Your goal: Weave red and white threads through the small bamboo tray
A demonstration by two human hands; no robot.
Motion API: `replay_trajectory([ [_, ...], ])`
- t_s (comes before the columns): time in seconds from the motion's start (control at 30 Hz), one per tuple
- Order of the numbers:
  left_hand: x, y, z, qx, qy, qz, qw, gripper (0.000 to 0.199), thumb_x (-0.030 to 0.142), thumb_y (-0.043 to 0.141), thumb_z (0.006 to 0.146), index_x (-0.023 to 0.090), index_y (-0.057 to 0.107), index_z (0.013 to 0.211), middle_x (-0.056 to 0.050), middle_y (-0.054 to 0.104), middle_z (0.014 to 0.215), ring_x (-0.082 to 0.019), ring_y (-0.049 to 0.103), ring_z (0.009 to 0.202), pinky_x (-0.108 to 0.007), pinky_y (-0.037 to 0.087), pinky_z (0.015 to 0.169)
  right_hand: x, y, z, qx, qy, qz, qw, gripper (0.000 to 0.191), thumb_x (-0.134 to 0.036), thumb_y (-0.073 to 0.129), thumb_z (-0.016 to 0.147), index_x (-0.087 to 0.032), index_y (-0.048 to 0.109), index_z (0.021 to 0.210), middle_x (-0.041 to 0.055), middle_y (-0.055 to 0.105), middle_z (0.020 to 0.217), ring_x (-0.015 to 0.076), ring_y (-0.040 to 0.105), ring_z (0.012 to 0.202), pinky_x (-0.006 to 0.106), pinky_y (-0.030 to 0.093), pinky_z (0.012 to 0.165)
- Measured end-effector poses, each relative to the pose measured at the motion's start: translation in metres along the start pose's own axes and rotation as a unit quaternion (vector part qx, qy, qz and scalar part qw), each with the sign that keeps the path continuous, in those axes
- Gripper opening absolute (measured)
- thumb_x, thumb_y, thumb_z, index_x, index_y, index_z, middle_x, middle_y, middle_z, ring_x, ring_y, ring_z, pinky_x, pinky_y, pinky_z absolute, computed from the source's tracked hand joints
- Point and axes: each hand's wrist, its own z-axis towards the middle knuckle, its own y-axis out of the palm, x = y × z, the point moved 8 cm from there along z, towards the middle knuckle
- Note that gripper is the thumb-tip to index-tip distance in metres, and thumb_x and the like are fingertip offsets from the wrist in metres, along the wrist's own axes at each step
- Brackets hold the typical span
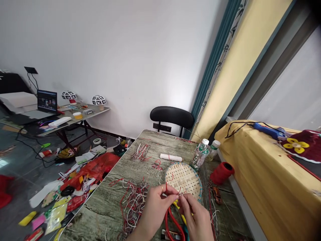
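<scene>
My left hand point(158, 205) and my right hand point(195, 214) meet over the near edge of a round woven basket point(184, 177). Each pinches thin red cord point(166, 188) between thumb and fingertips; the piece between them is small and partly covered by the fingers. A ring is on a finger of my left hand. Beneath the hands lie red-handled scissors or pliers point(175, 222), partly hidden. Left of my left hand is a tangled heap of red, white and grey cords point(134, 204).
A white roll point(171, 157), bundled cords point(141, 151), plastic bottles point(198, 157) and a red thread spool point(222, 173) stand or lie around the basket. Beyond the table point(120, 167) is a black chair point(172, 115). Bags and scraps litter the floor at left.
</scene>
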Motion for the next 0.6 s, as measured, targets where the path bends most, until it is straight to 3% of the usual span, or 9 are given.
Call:
replay_trajectory([
  [0.1, -0.022, -0.02, 0.001, 0.029, 0.017, 0.134, 0.99, 0.012, 0.022, 0.055, 0.073, 0.017, 0.064, 0.07, -0.002, 0.067, 0.072, -0.016, 0.059, 0.069, -0.025, 0.044, 0.067, 0.034, 0.007, 0.008, -0.009, 0.052, -0.068, 0.996, 0.04, -0.043, 0.028, 0.09, -0.02, 0.052, 0.068, 0.0008, 0.057, 0.057, 0.0127, 0.053, 0.052, 0.018, 0.039, 0.052],
  [0.23, -0.06, -0.063, 0.008, 0.085, -0.019, 0.307, 0.948, 0.017, 0.023, 0.046, 0.079, 0.019, 0.062, 0.076, -0.001, 0.068, 0.081, -0.017, 0.061, 0.075, -0.026, 0.043, 0.071, 0.082, 0.007, 0.034, -0.021, 0.087, -0.129, 0.988, 0.035, -0.041, 0.037, 0.086, -0.02, 0.053, 0.062, 0.0021, 0.059, 0.053, 0.0159, 0.054, 0.049, 0.022, 0.035, 0.05],
  [0.33, -0.081, -0.085, 0.012, 0.088, -0.042, 0.343, 0.934, 0.018, 0.02, 0.046, 0.078, 0.018, 0.063, 0.084, -0.004, 0.068, 0.089, -0.019, 0.061, 0.082, -0.03, 0.044, 0.076, 0.107, 0.002, 0.054, -0.031, 0.098, -0.147, 0.984, 0.024, -0.036, 0.044, 0.081, -0.021, 0.062, 0.074, 0.0041, 0.066, 0.064, 0.0183, 0.059, 0.056, 0.024, 0.038, 0.054],
  [0.4, -0.082, -0.092, 0.014, 0.094, -0.026, 0.387, 0.917, 0.022, 0.019, 0.05, 0.076, 0.017, 0.062, 0.094, -0.008, 0.063, 0.105, -0.022, 0.058, 0.094, -0.034, 0.043, 0.081, 0.12, -0.009, 0.061, -0.016, 0.115, -0.154, 0.981, 0.027, -0.035, 0.042, 0.081, -0.021, 0.063, 0.088, 0.0053, 0.068, 0.072, 0.0196, 0.062, 0.061, 0.025, 0.04, 0.058],
  [0.5, -0.067, -0.084, 0.022, 0.103, 0.035, 0.504, 0.857, 0.03, 0.018, 0.052, 0.076, 0.016, 0.059, 0.105, -0.012, 0.054, 0.119, -0.028, 0.047, 0.11, -0.041, 0.04, 0.088, 0.134, -0.032, 0.059, 0.028, 0.149, -0.166, 0.974, 0.031, -0.04, 0.038, 0.083, -0.021, 0.06, 0.095, 0.0065, 0.068, 0.082, 0.0228, 0.063, 0.072, 0.027, 0.041, 0.06],
  [0.6, -0.056, -0.046, 0.046, 0.051, 0.095, 0.538, 0.836, 0.027, 0.015, 0.046, 0.082, 0.019, 0.06, 0.104, -0.007, 0.057, 0.112, -0.023, 0.046, 0.11, -0.037, 0.039, 0.091, 0.142, -0.045, 0.043, 0.076, 0.178, -0.169, 0.966, 0.032, -0.045, 0.038, 0.081, -0.022, 0.056, 0.092, 0.0071, 0.066, 0.089, 0.0254, 0.061, 0.079, 0.03, 0.041, 0.062],
])
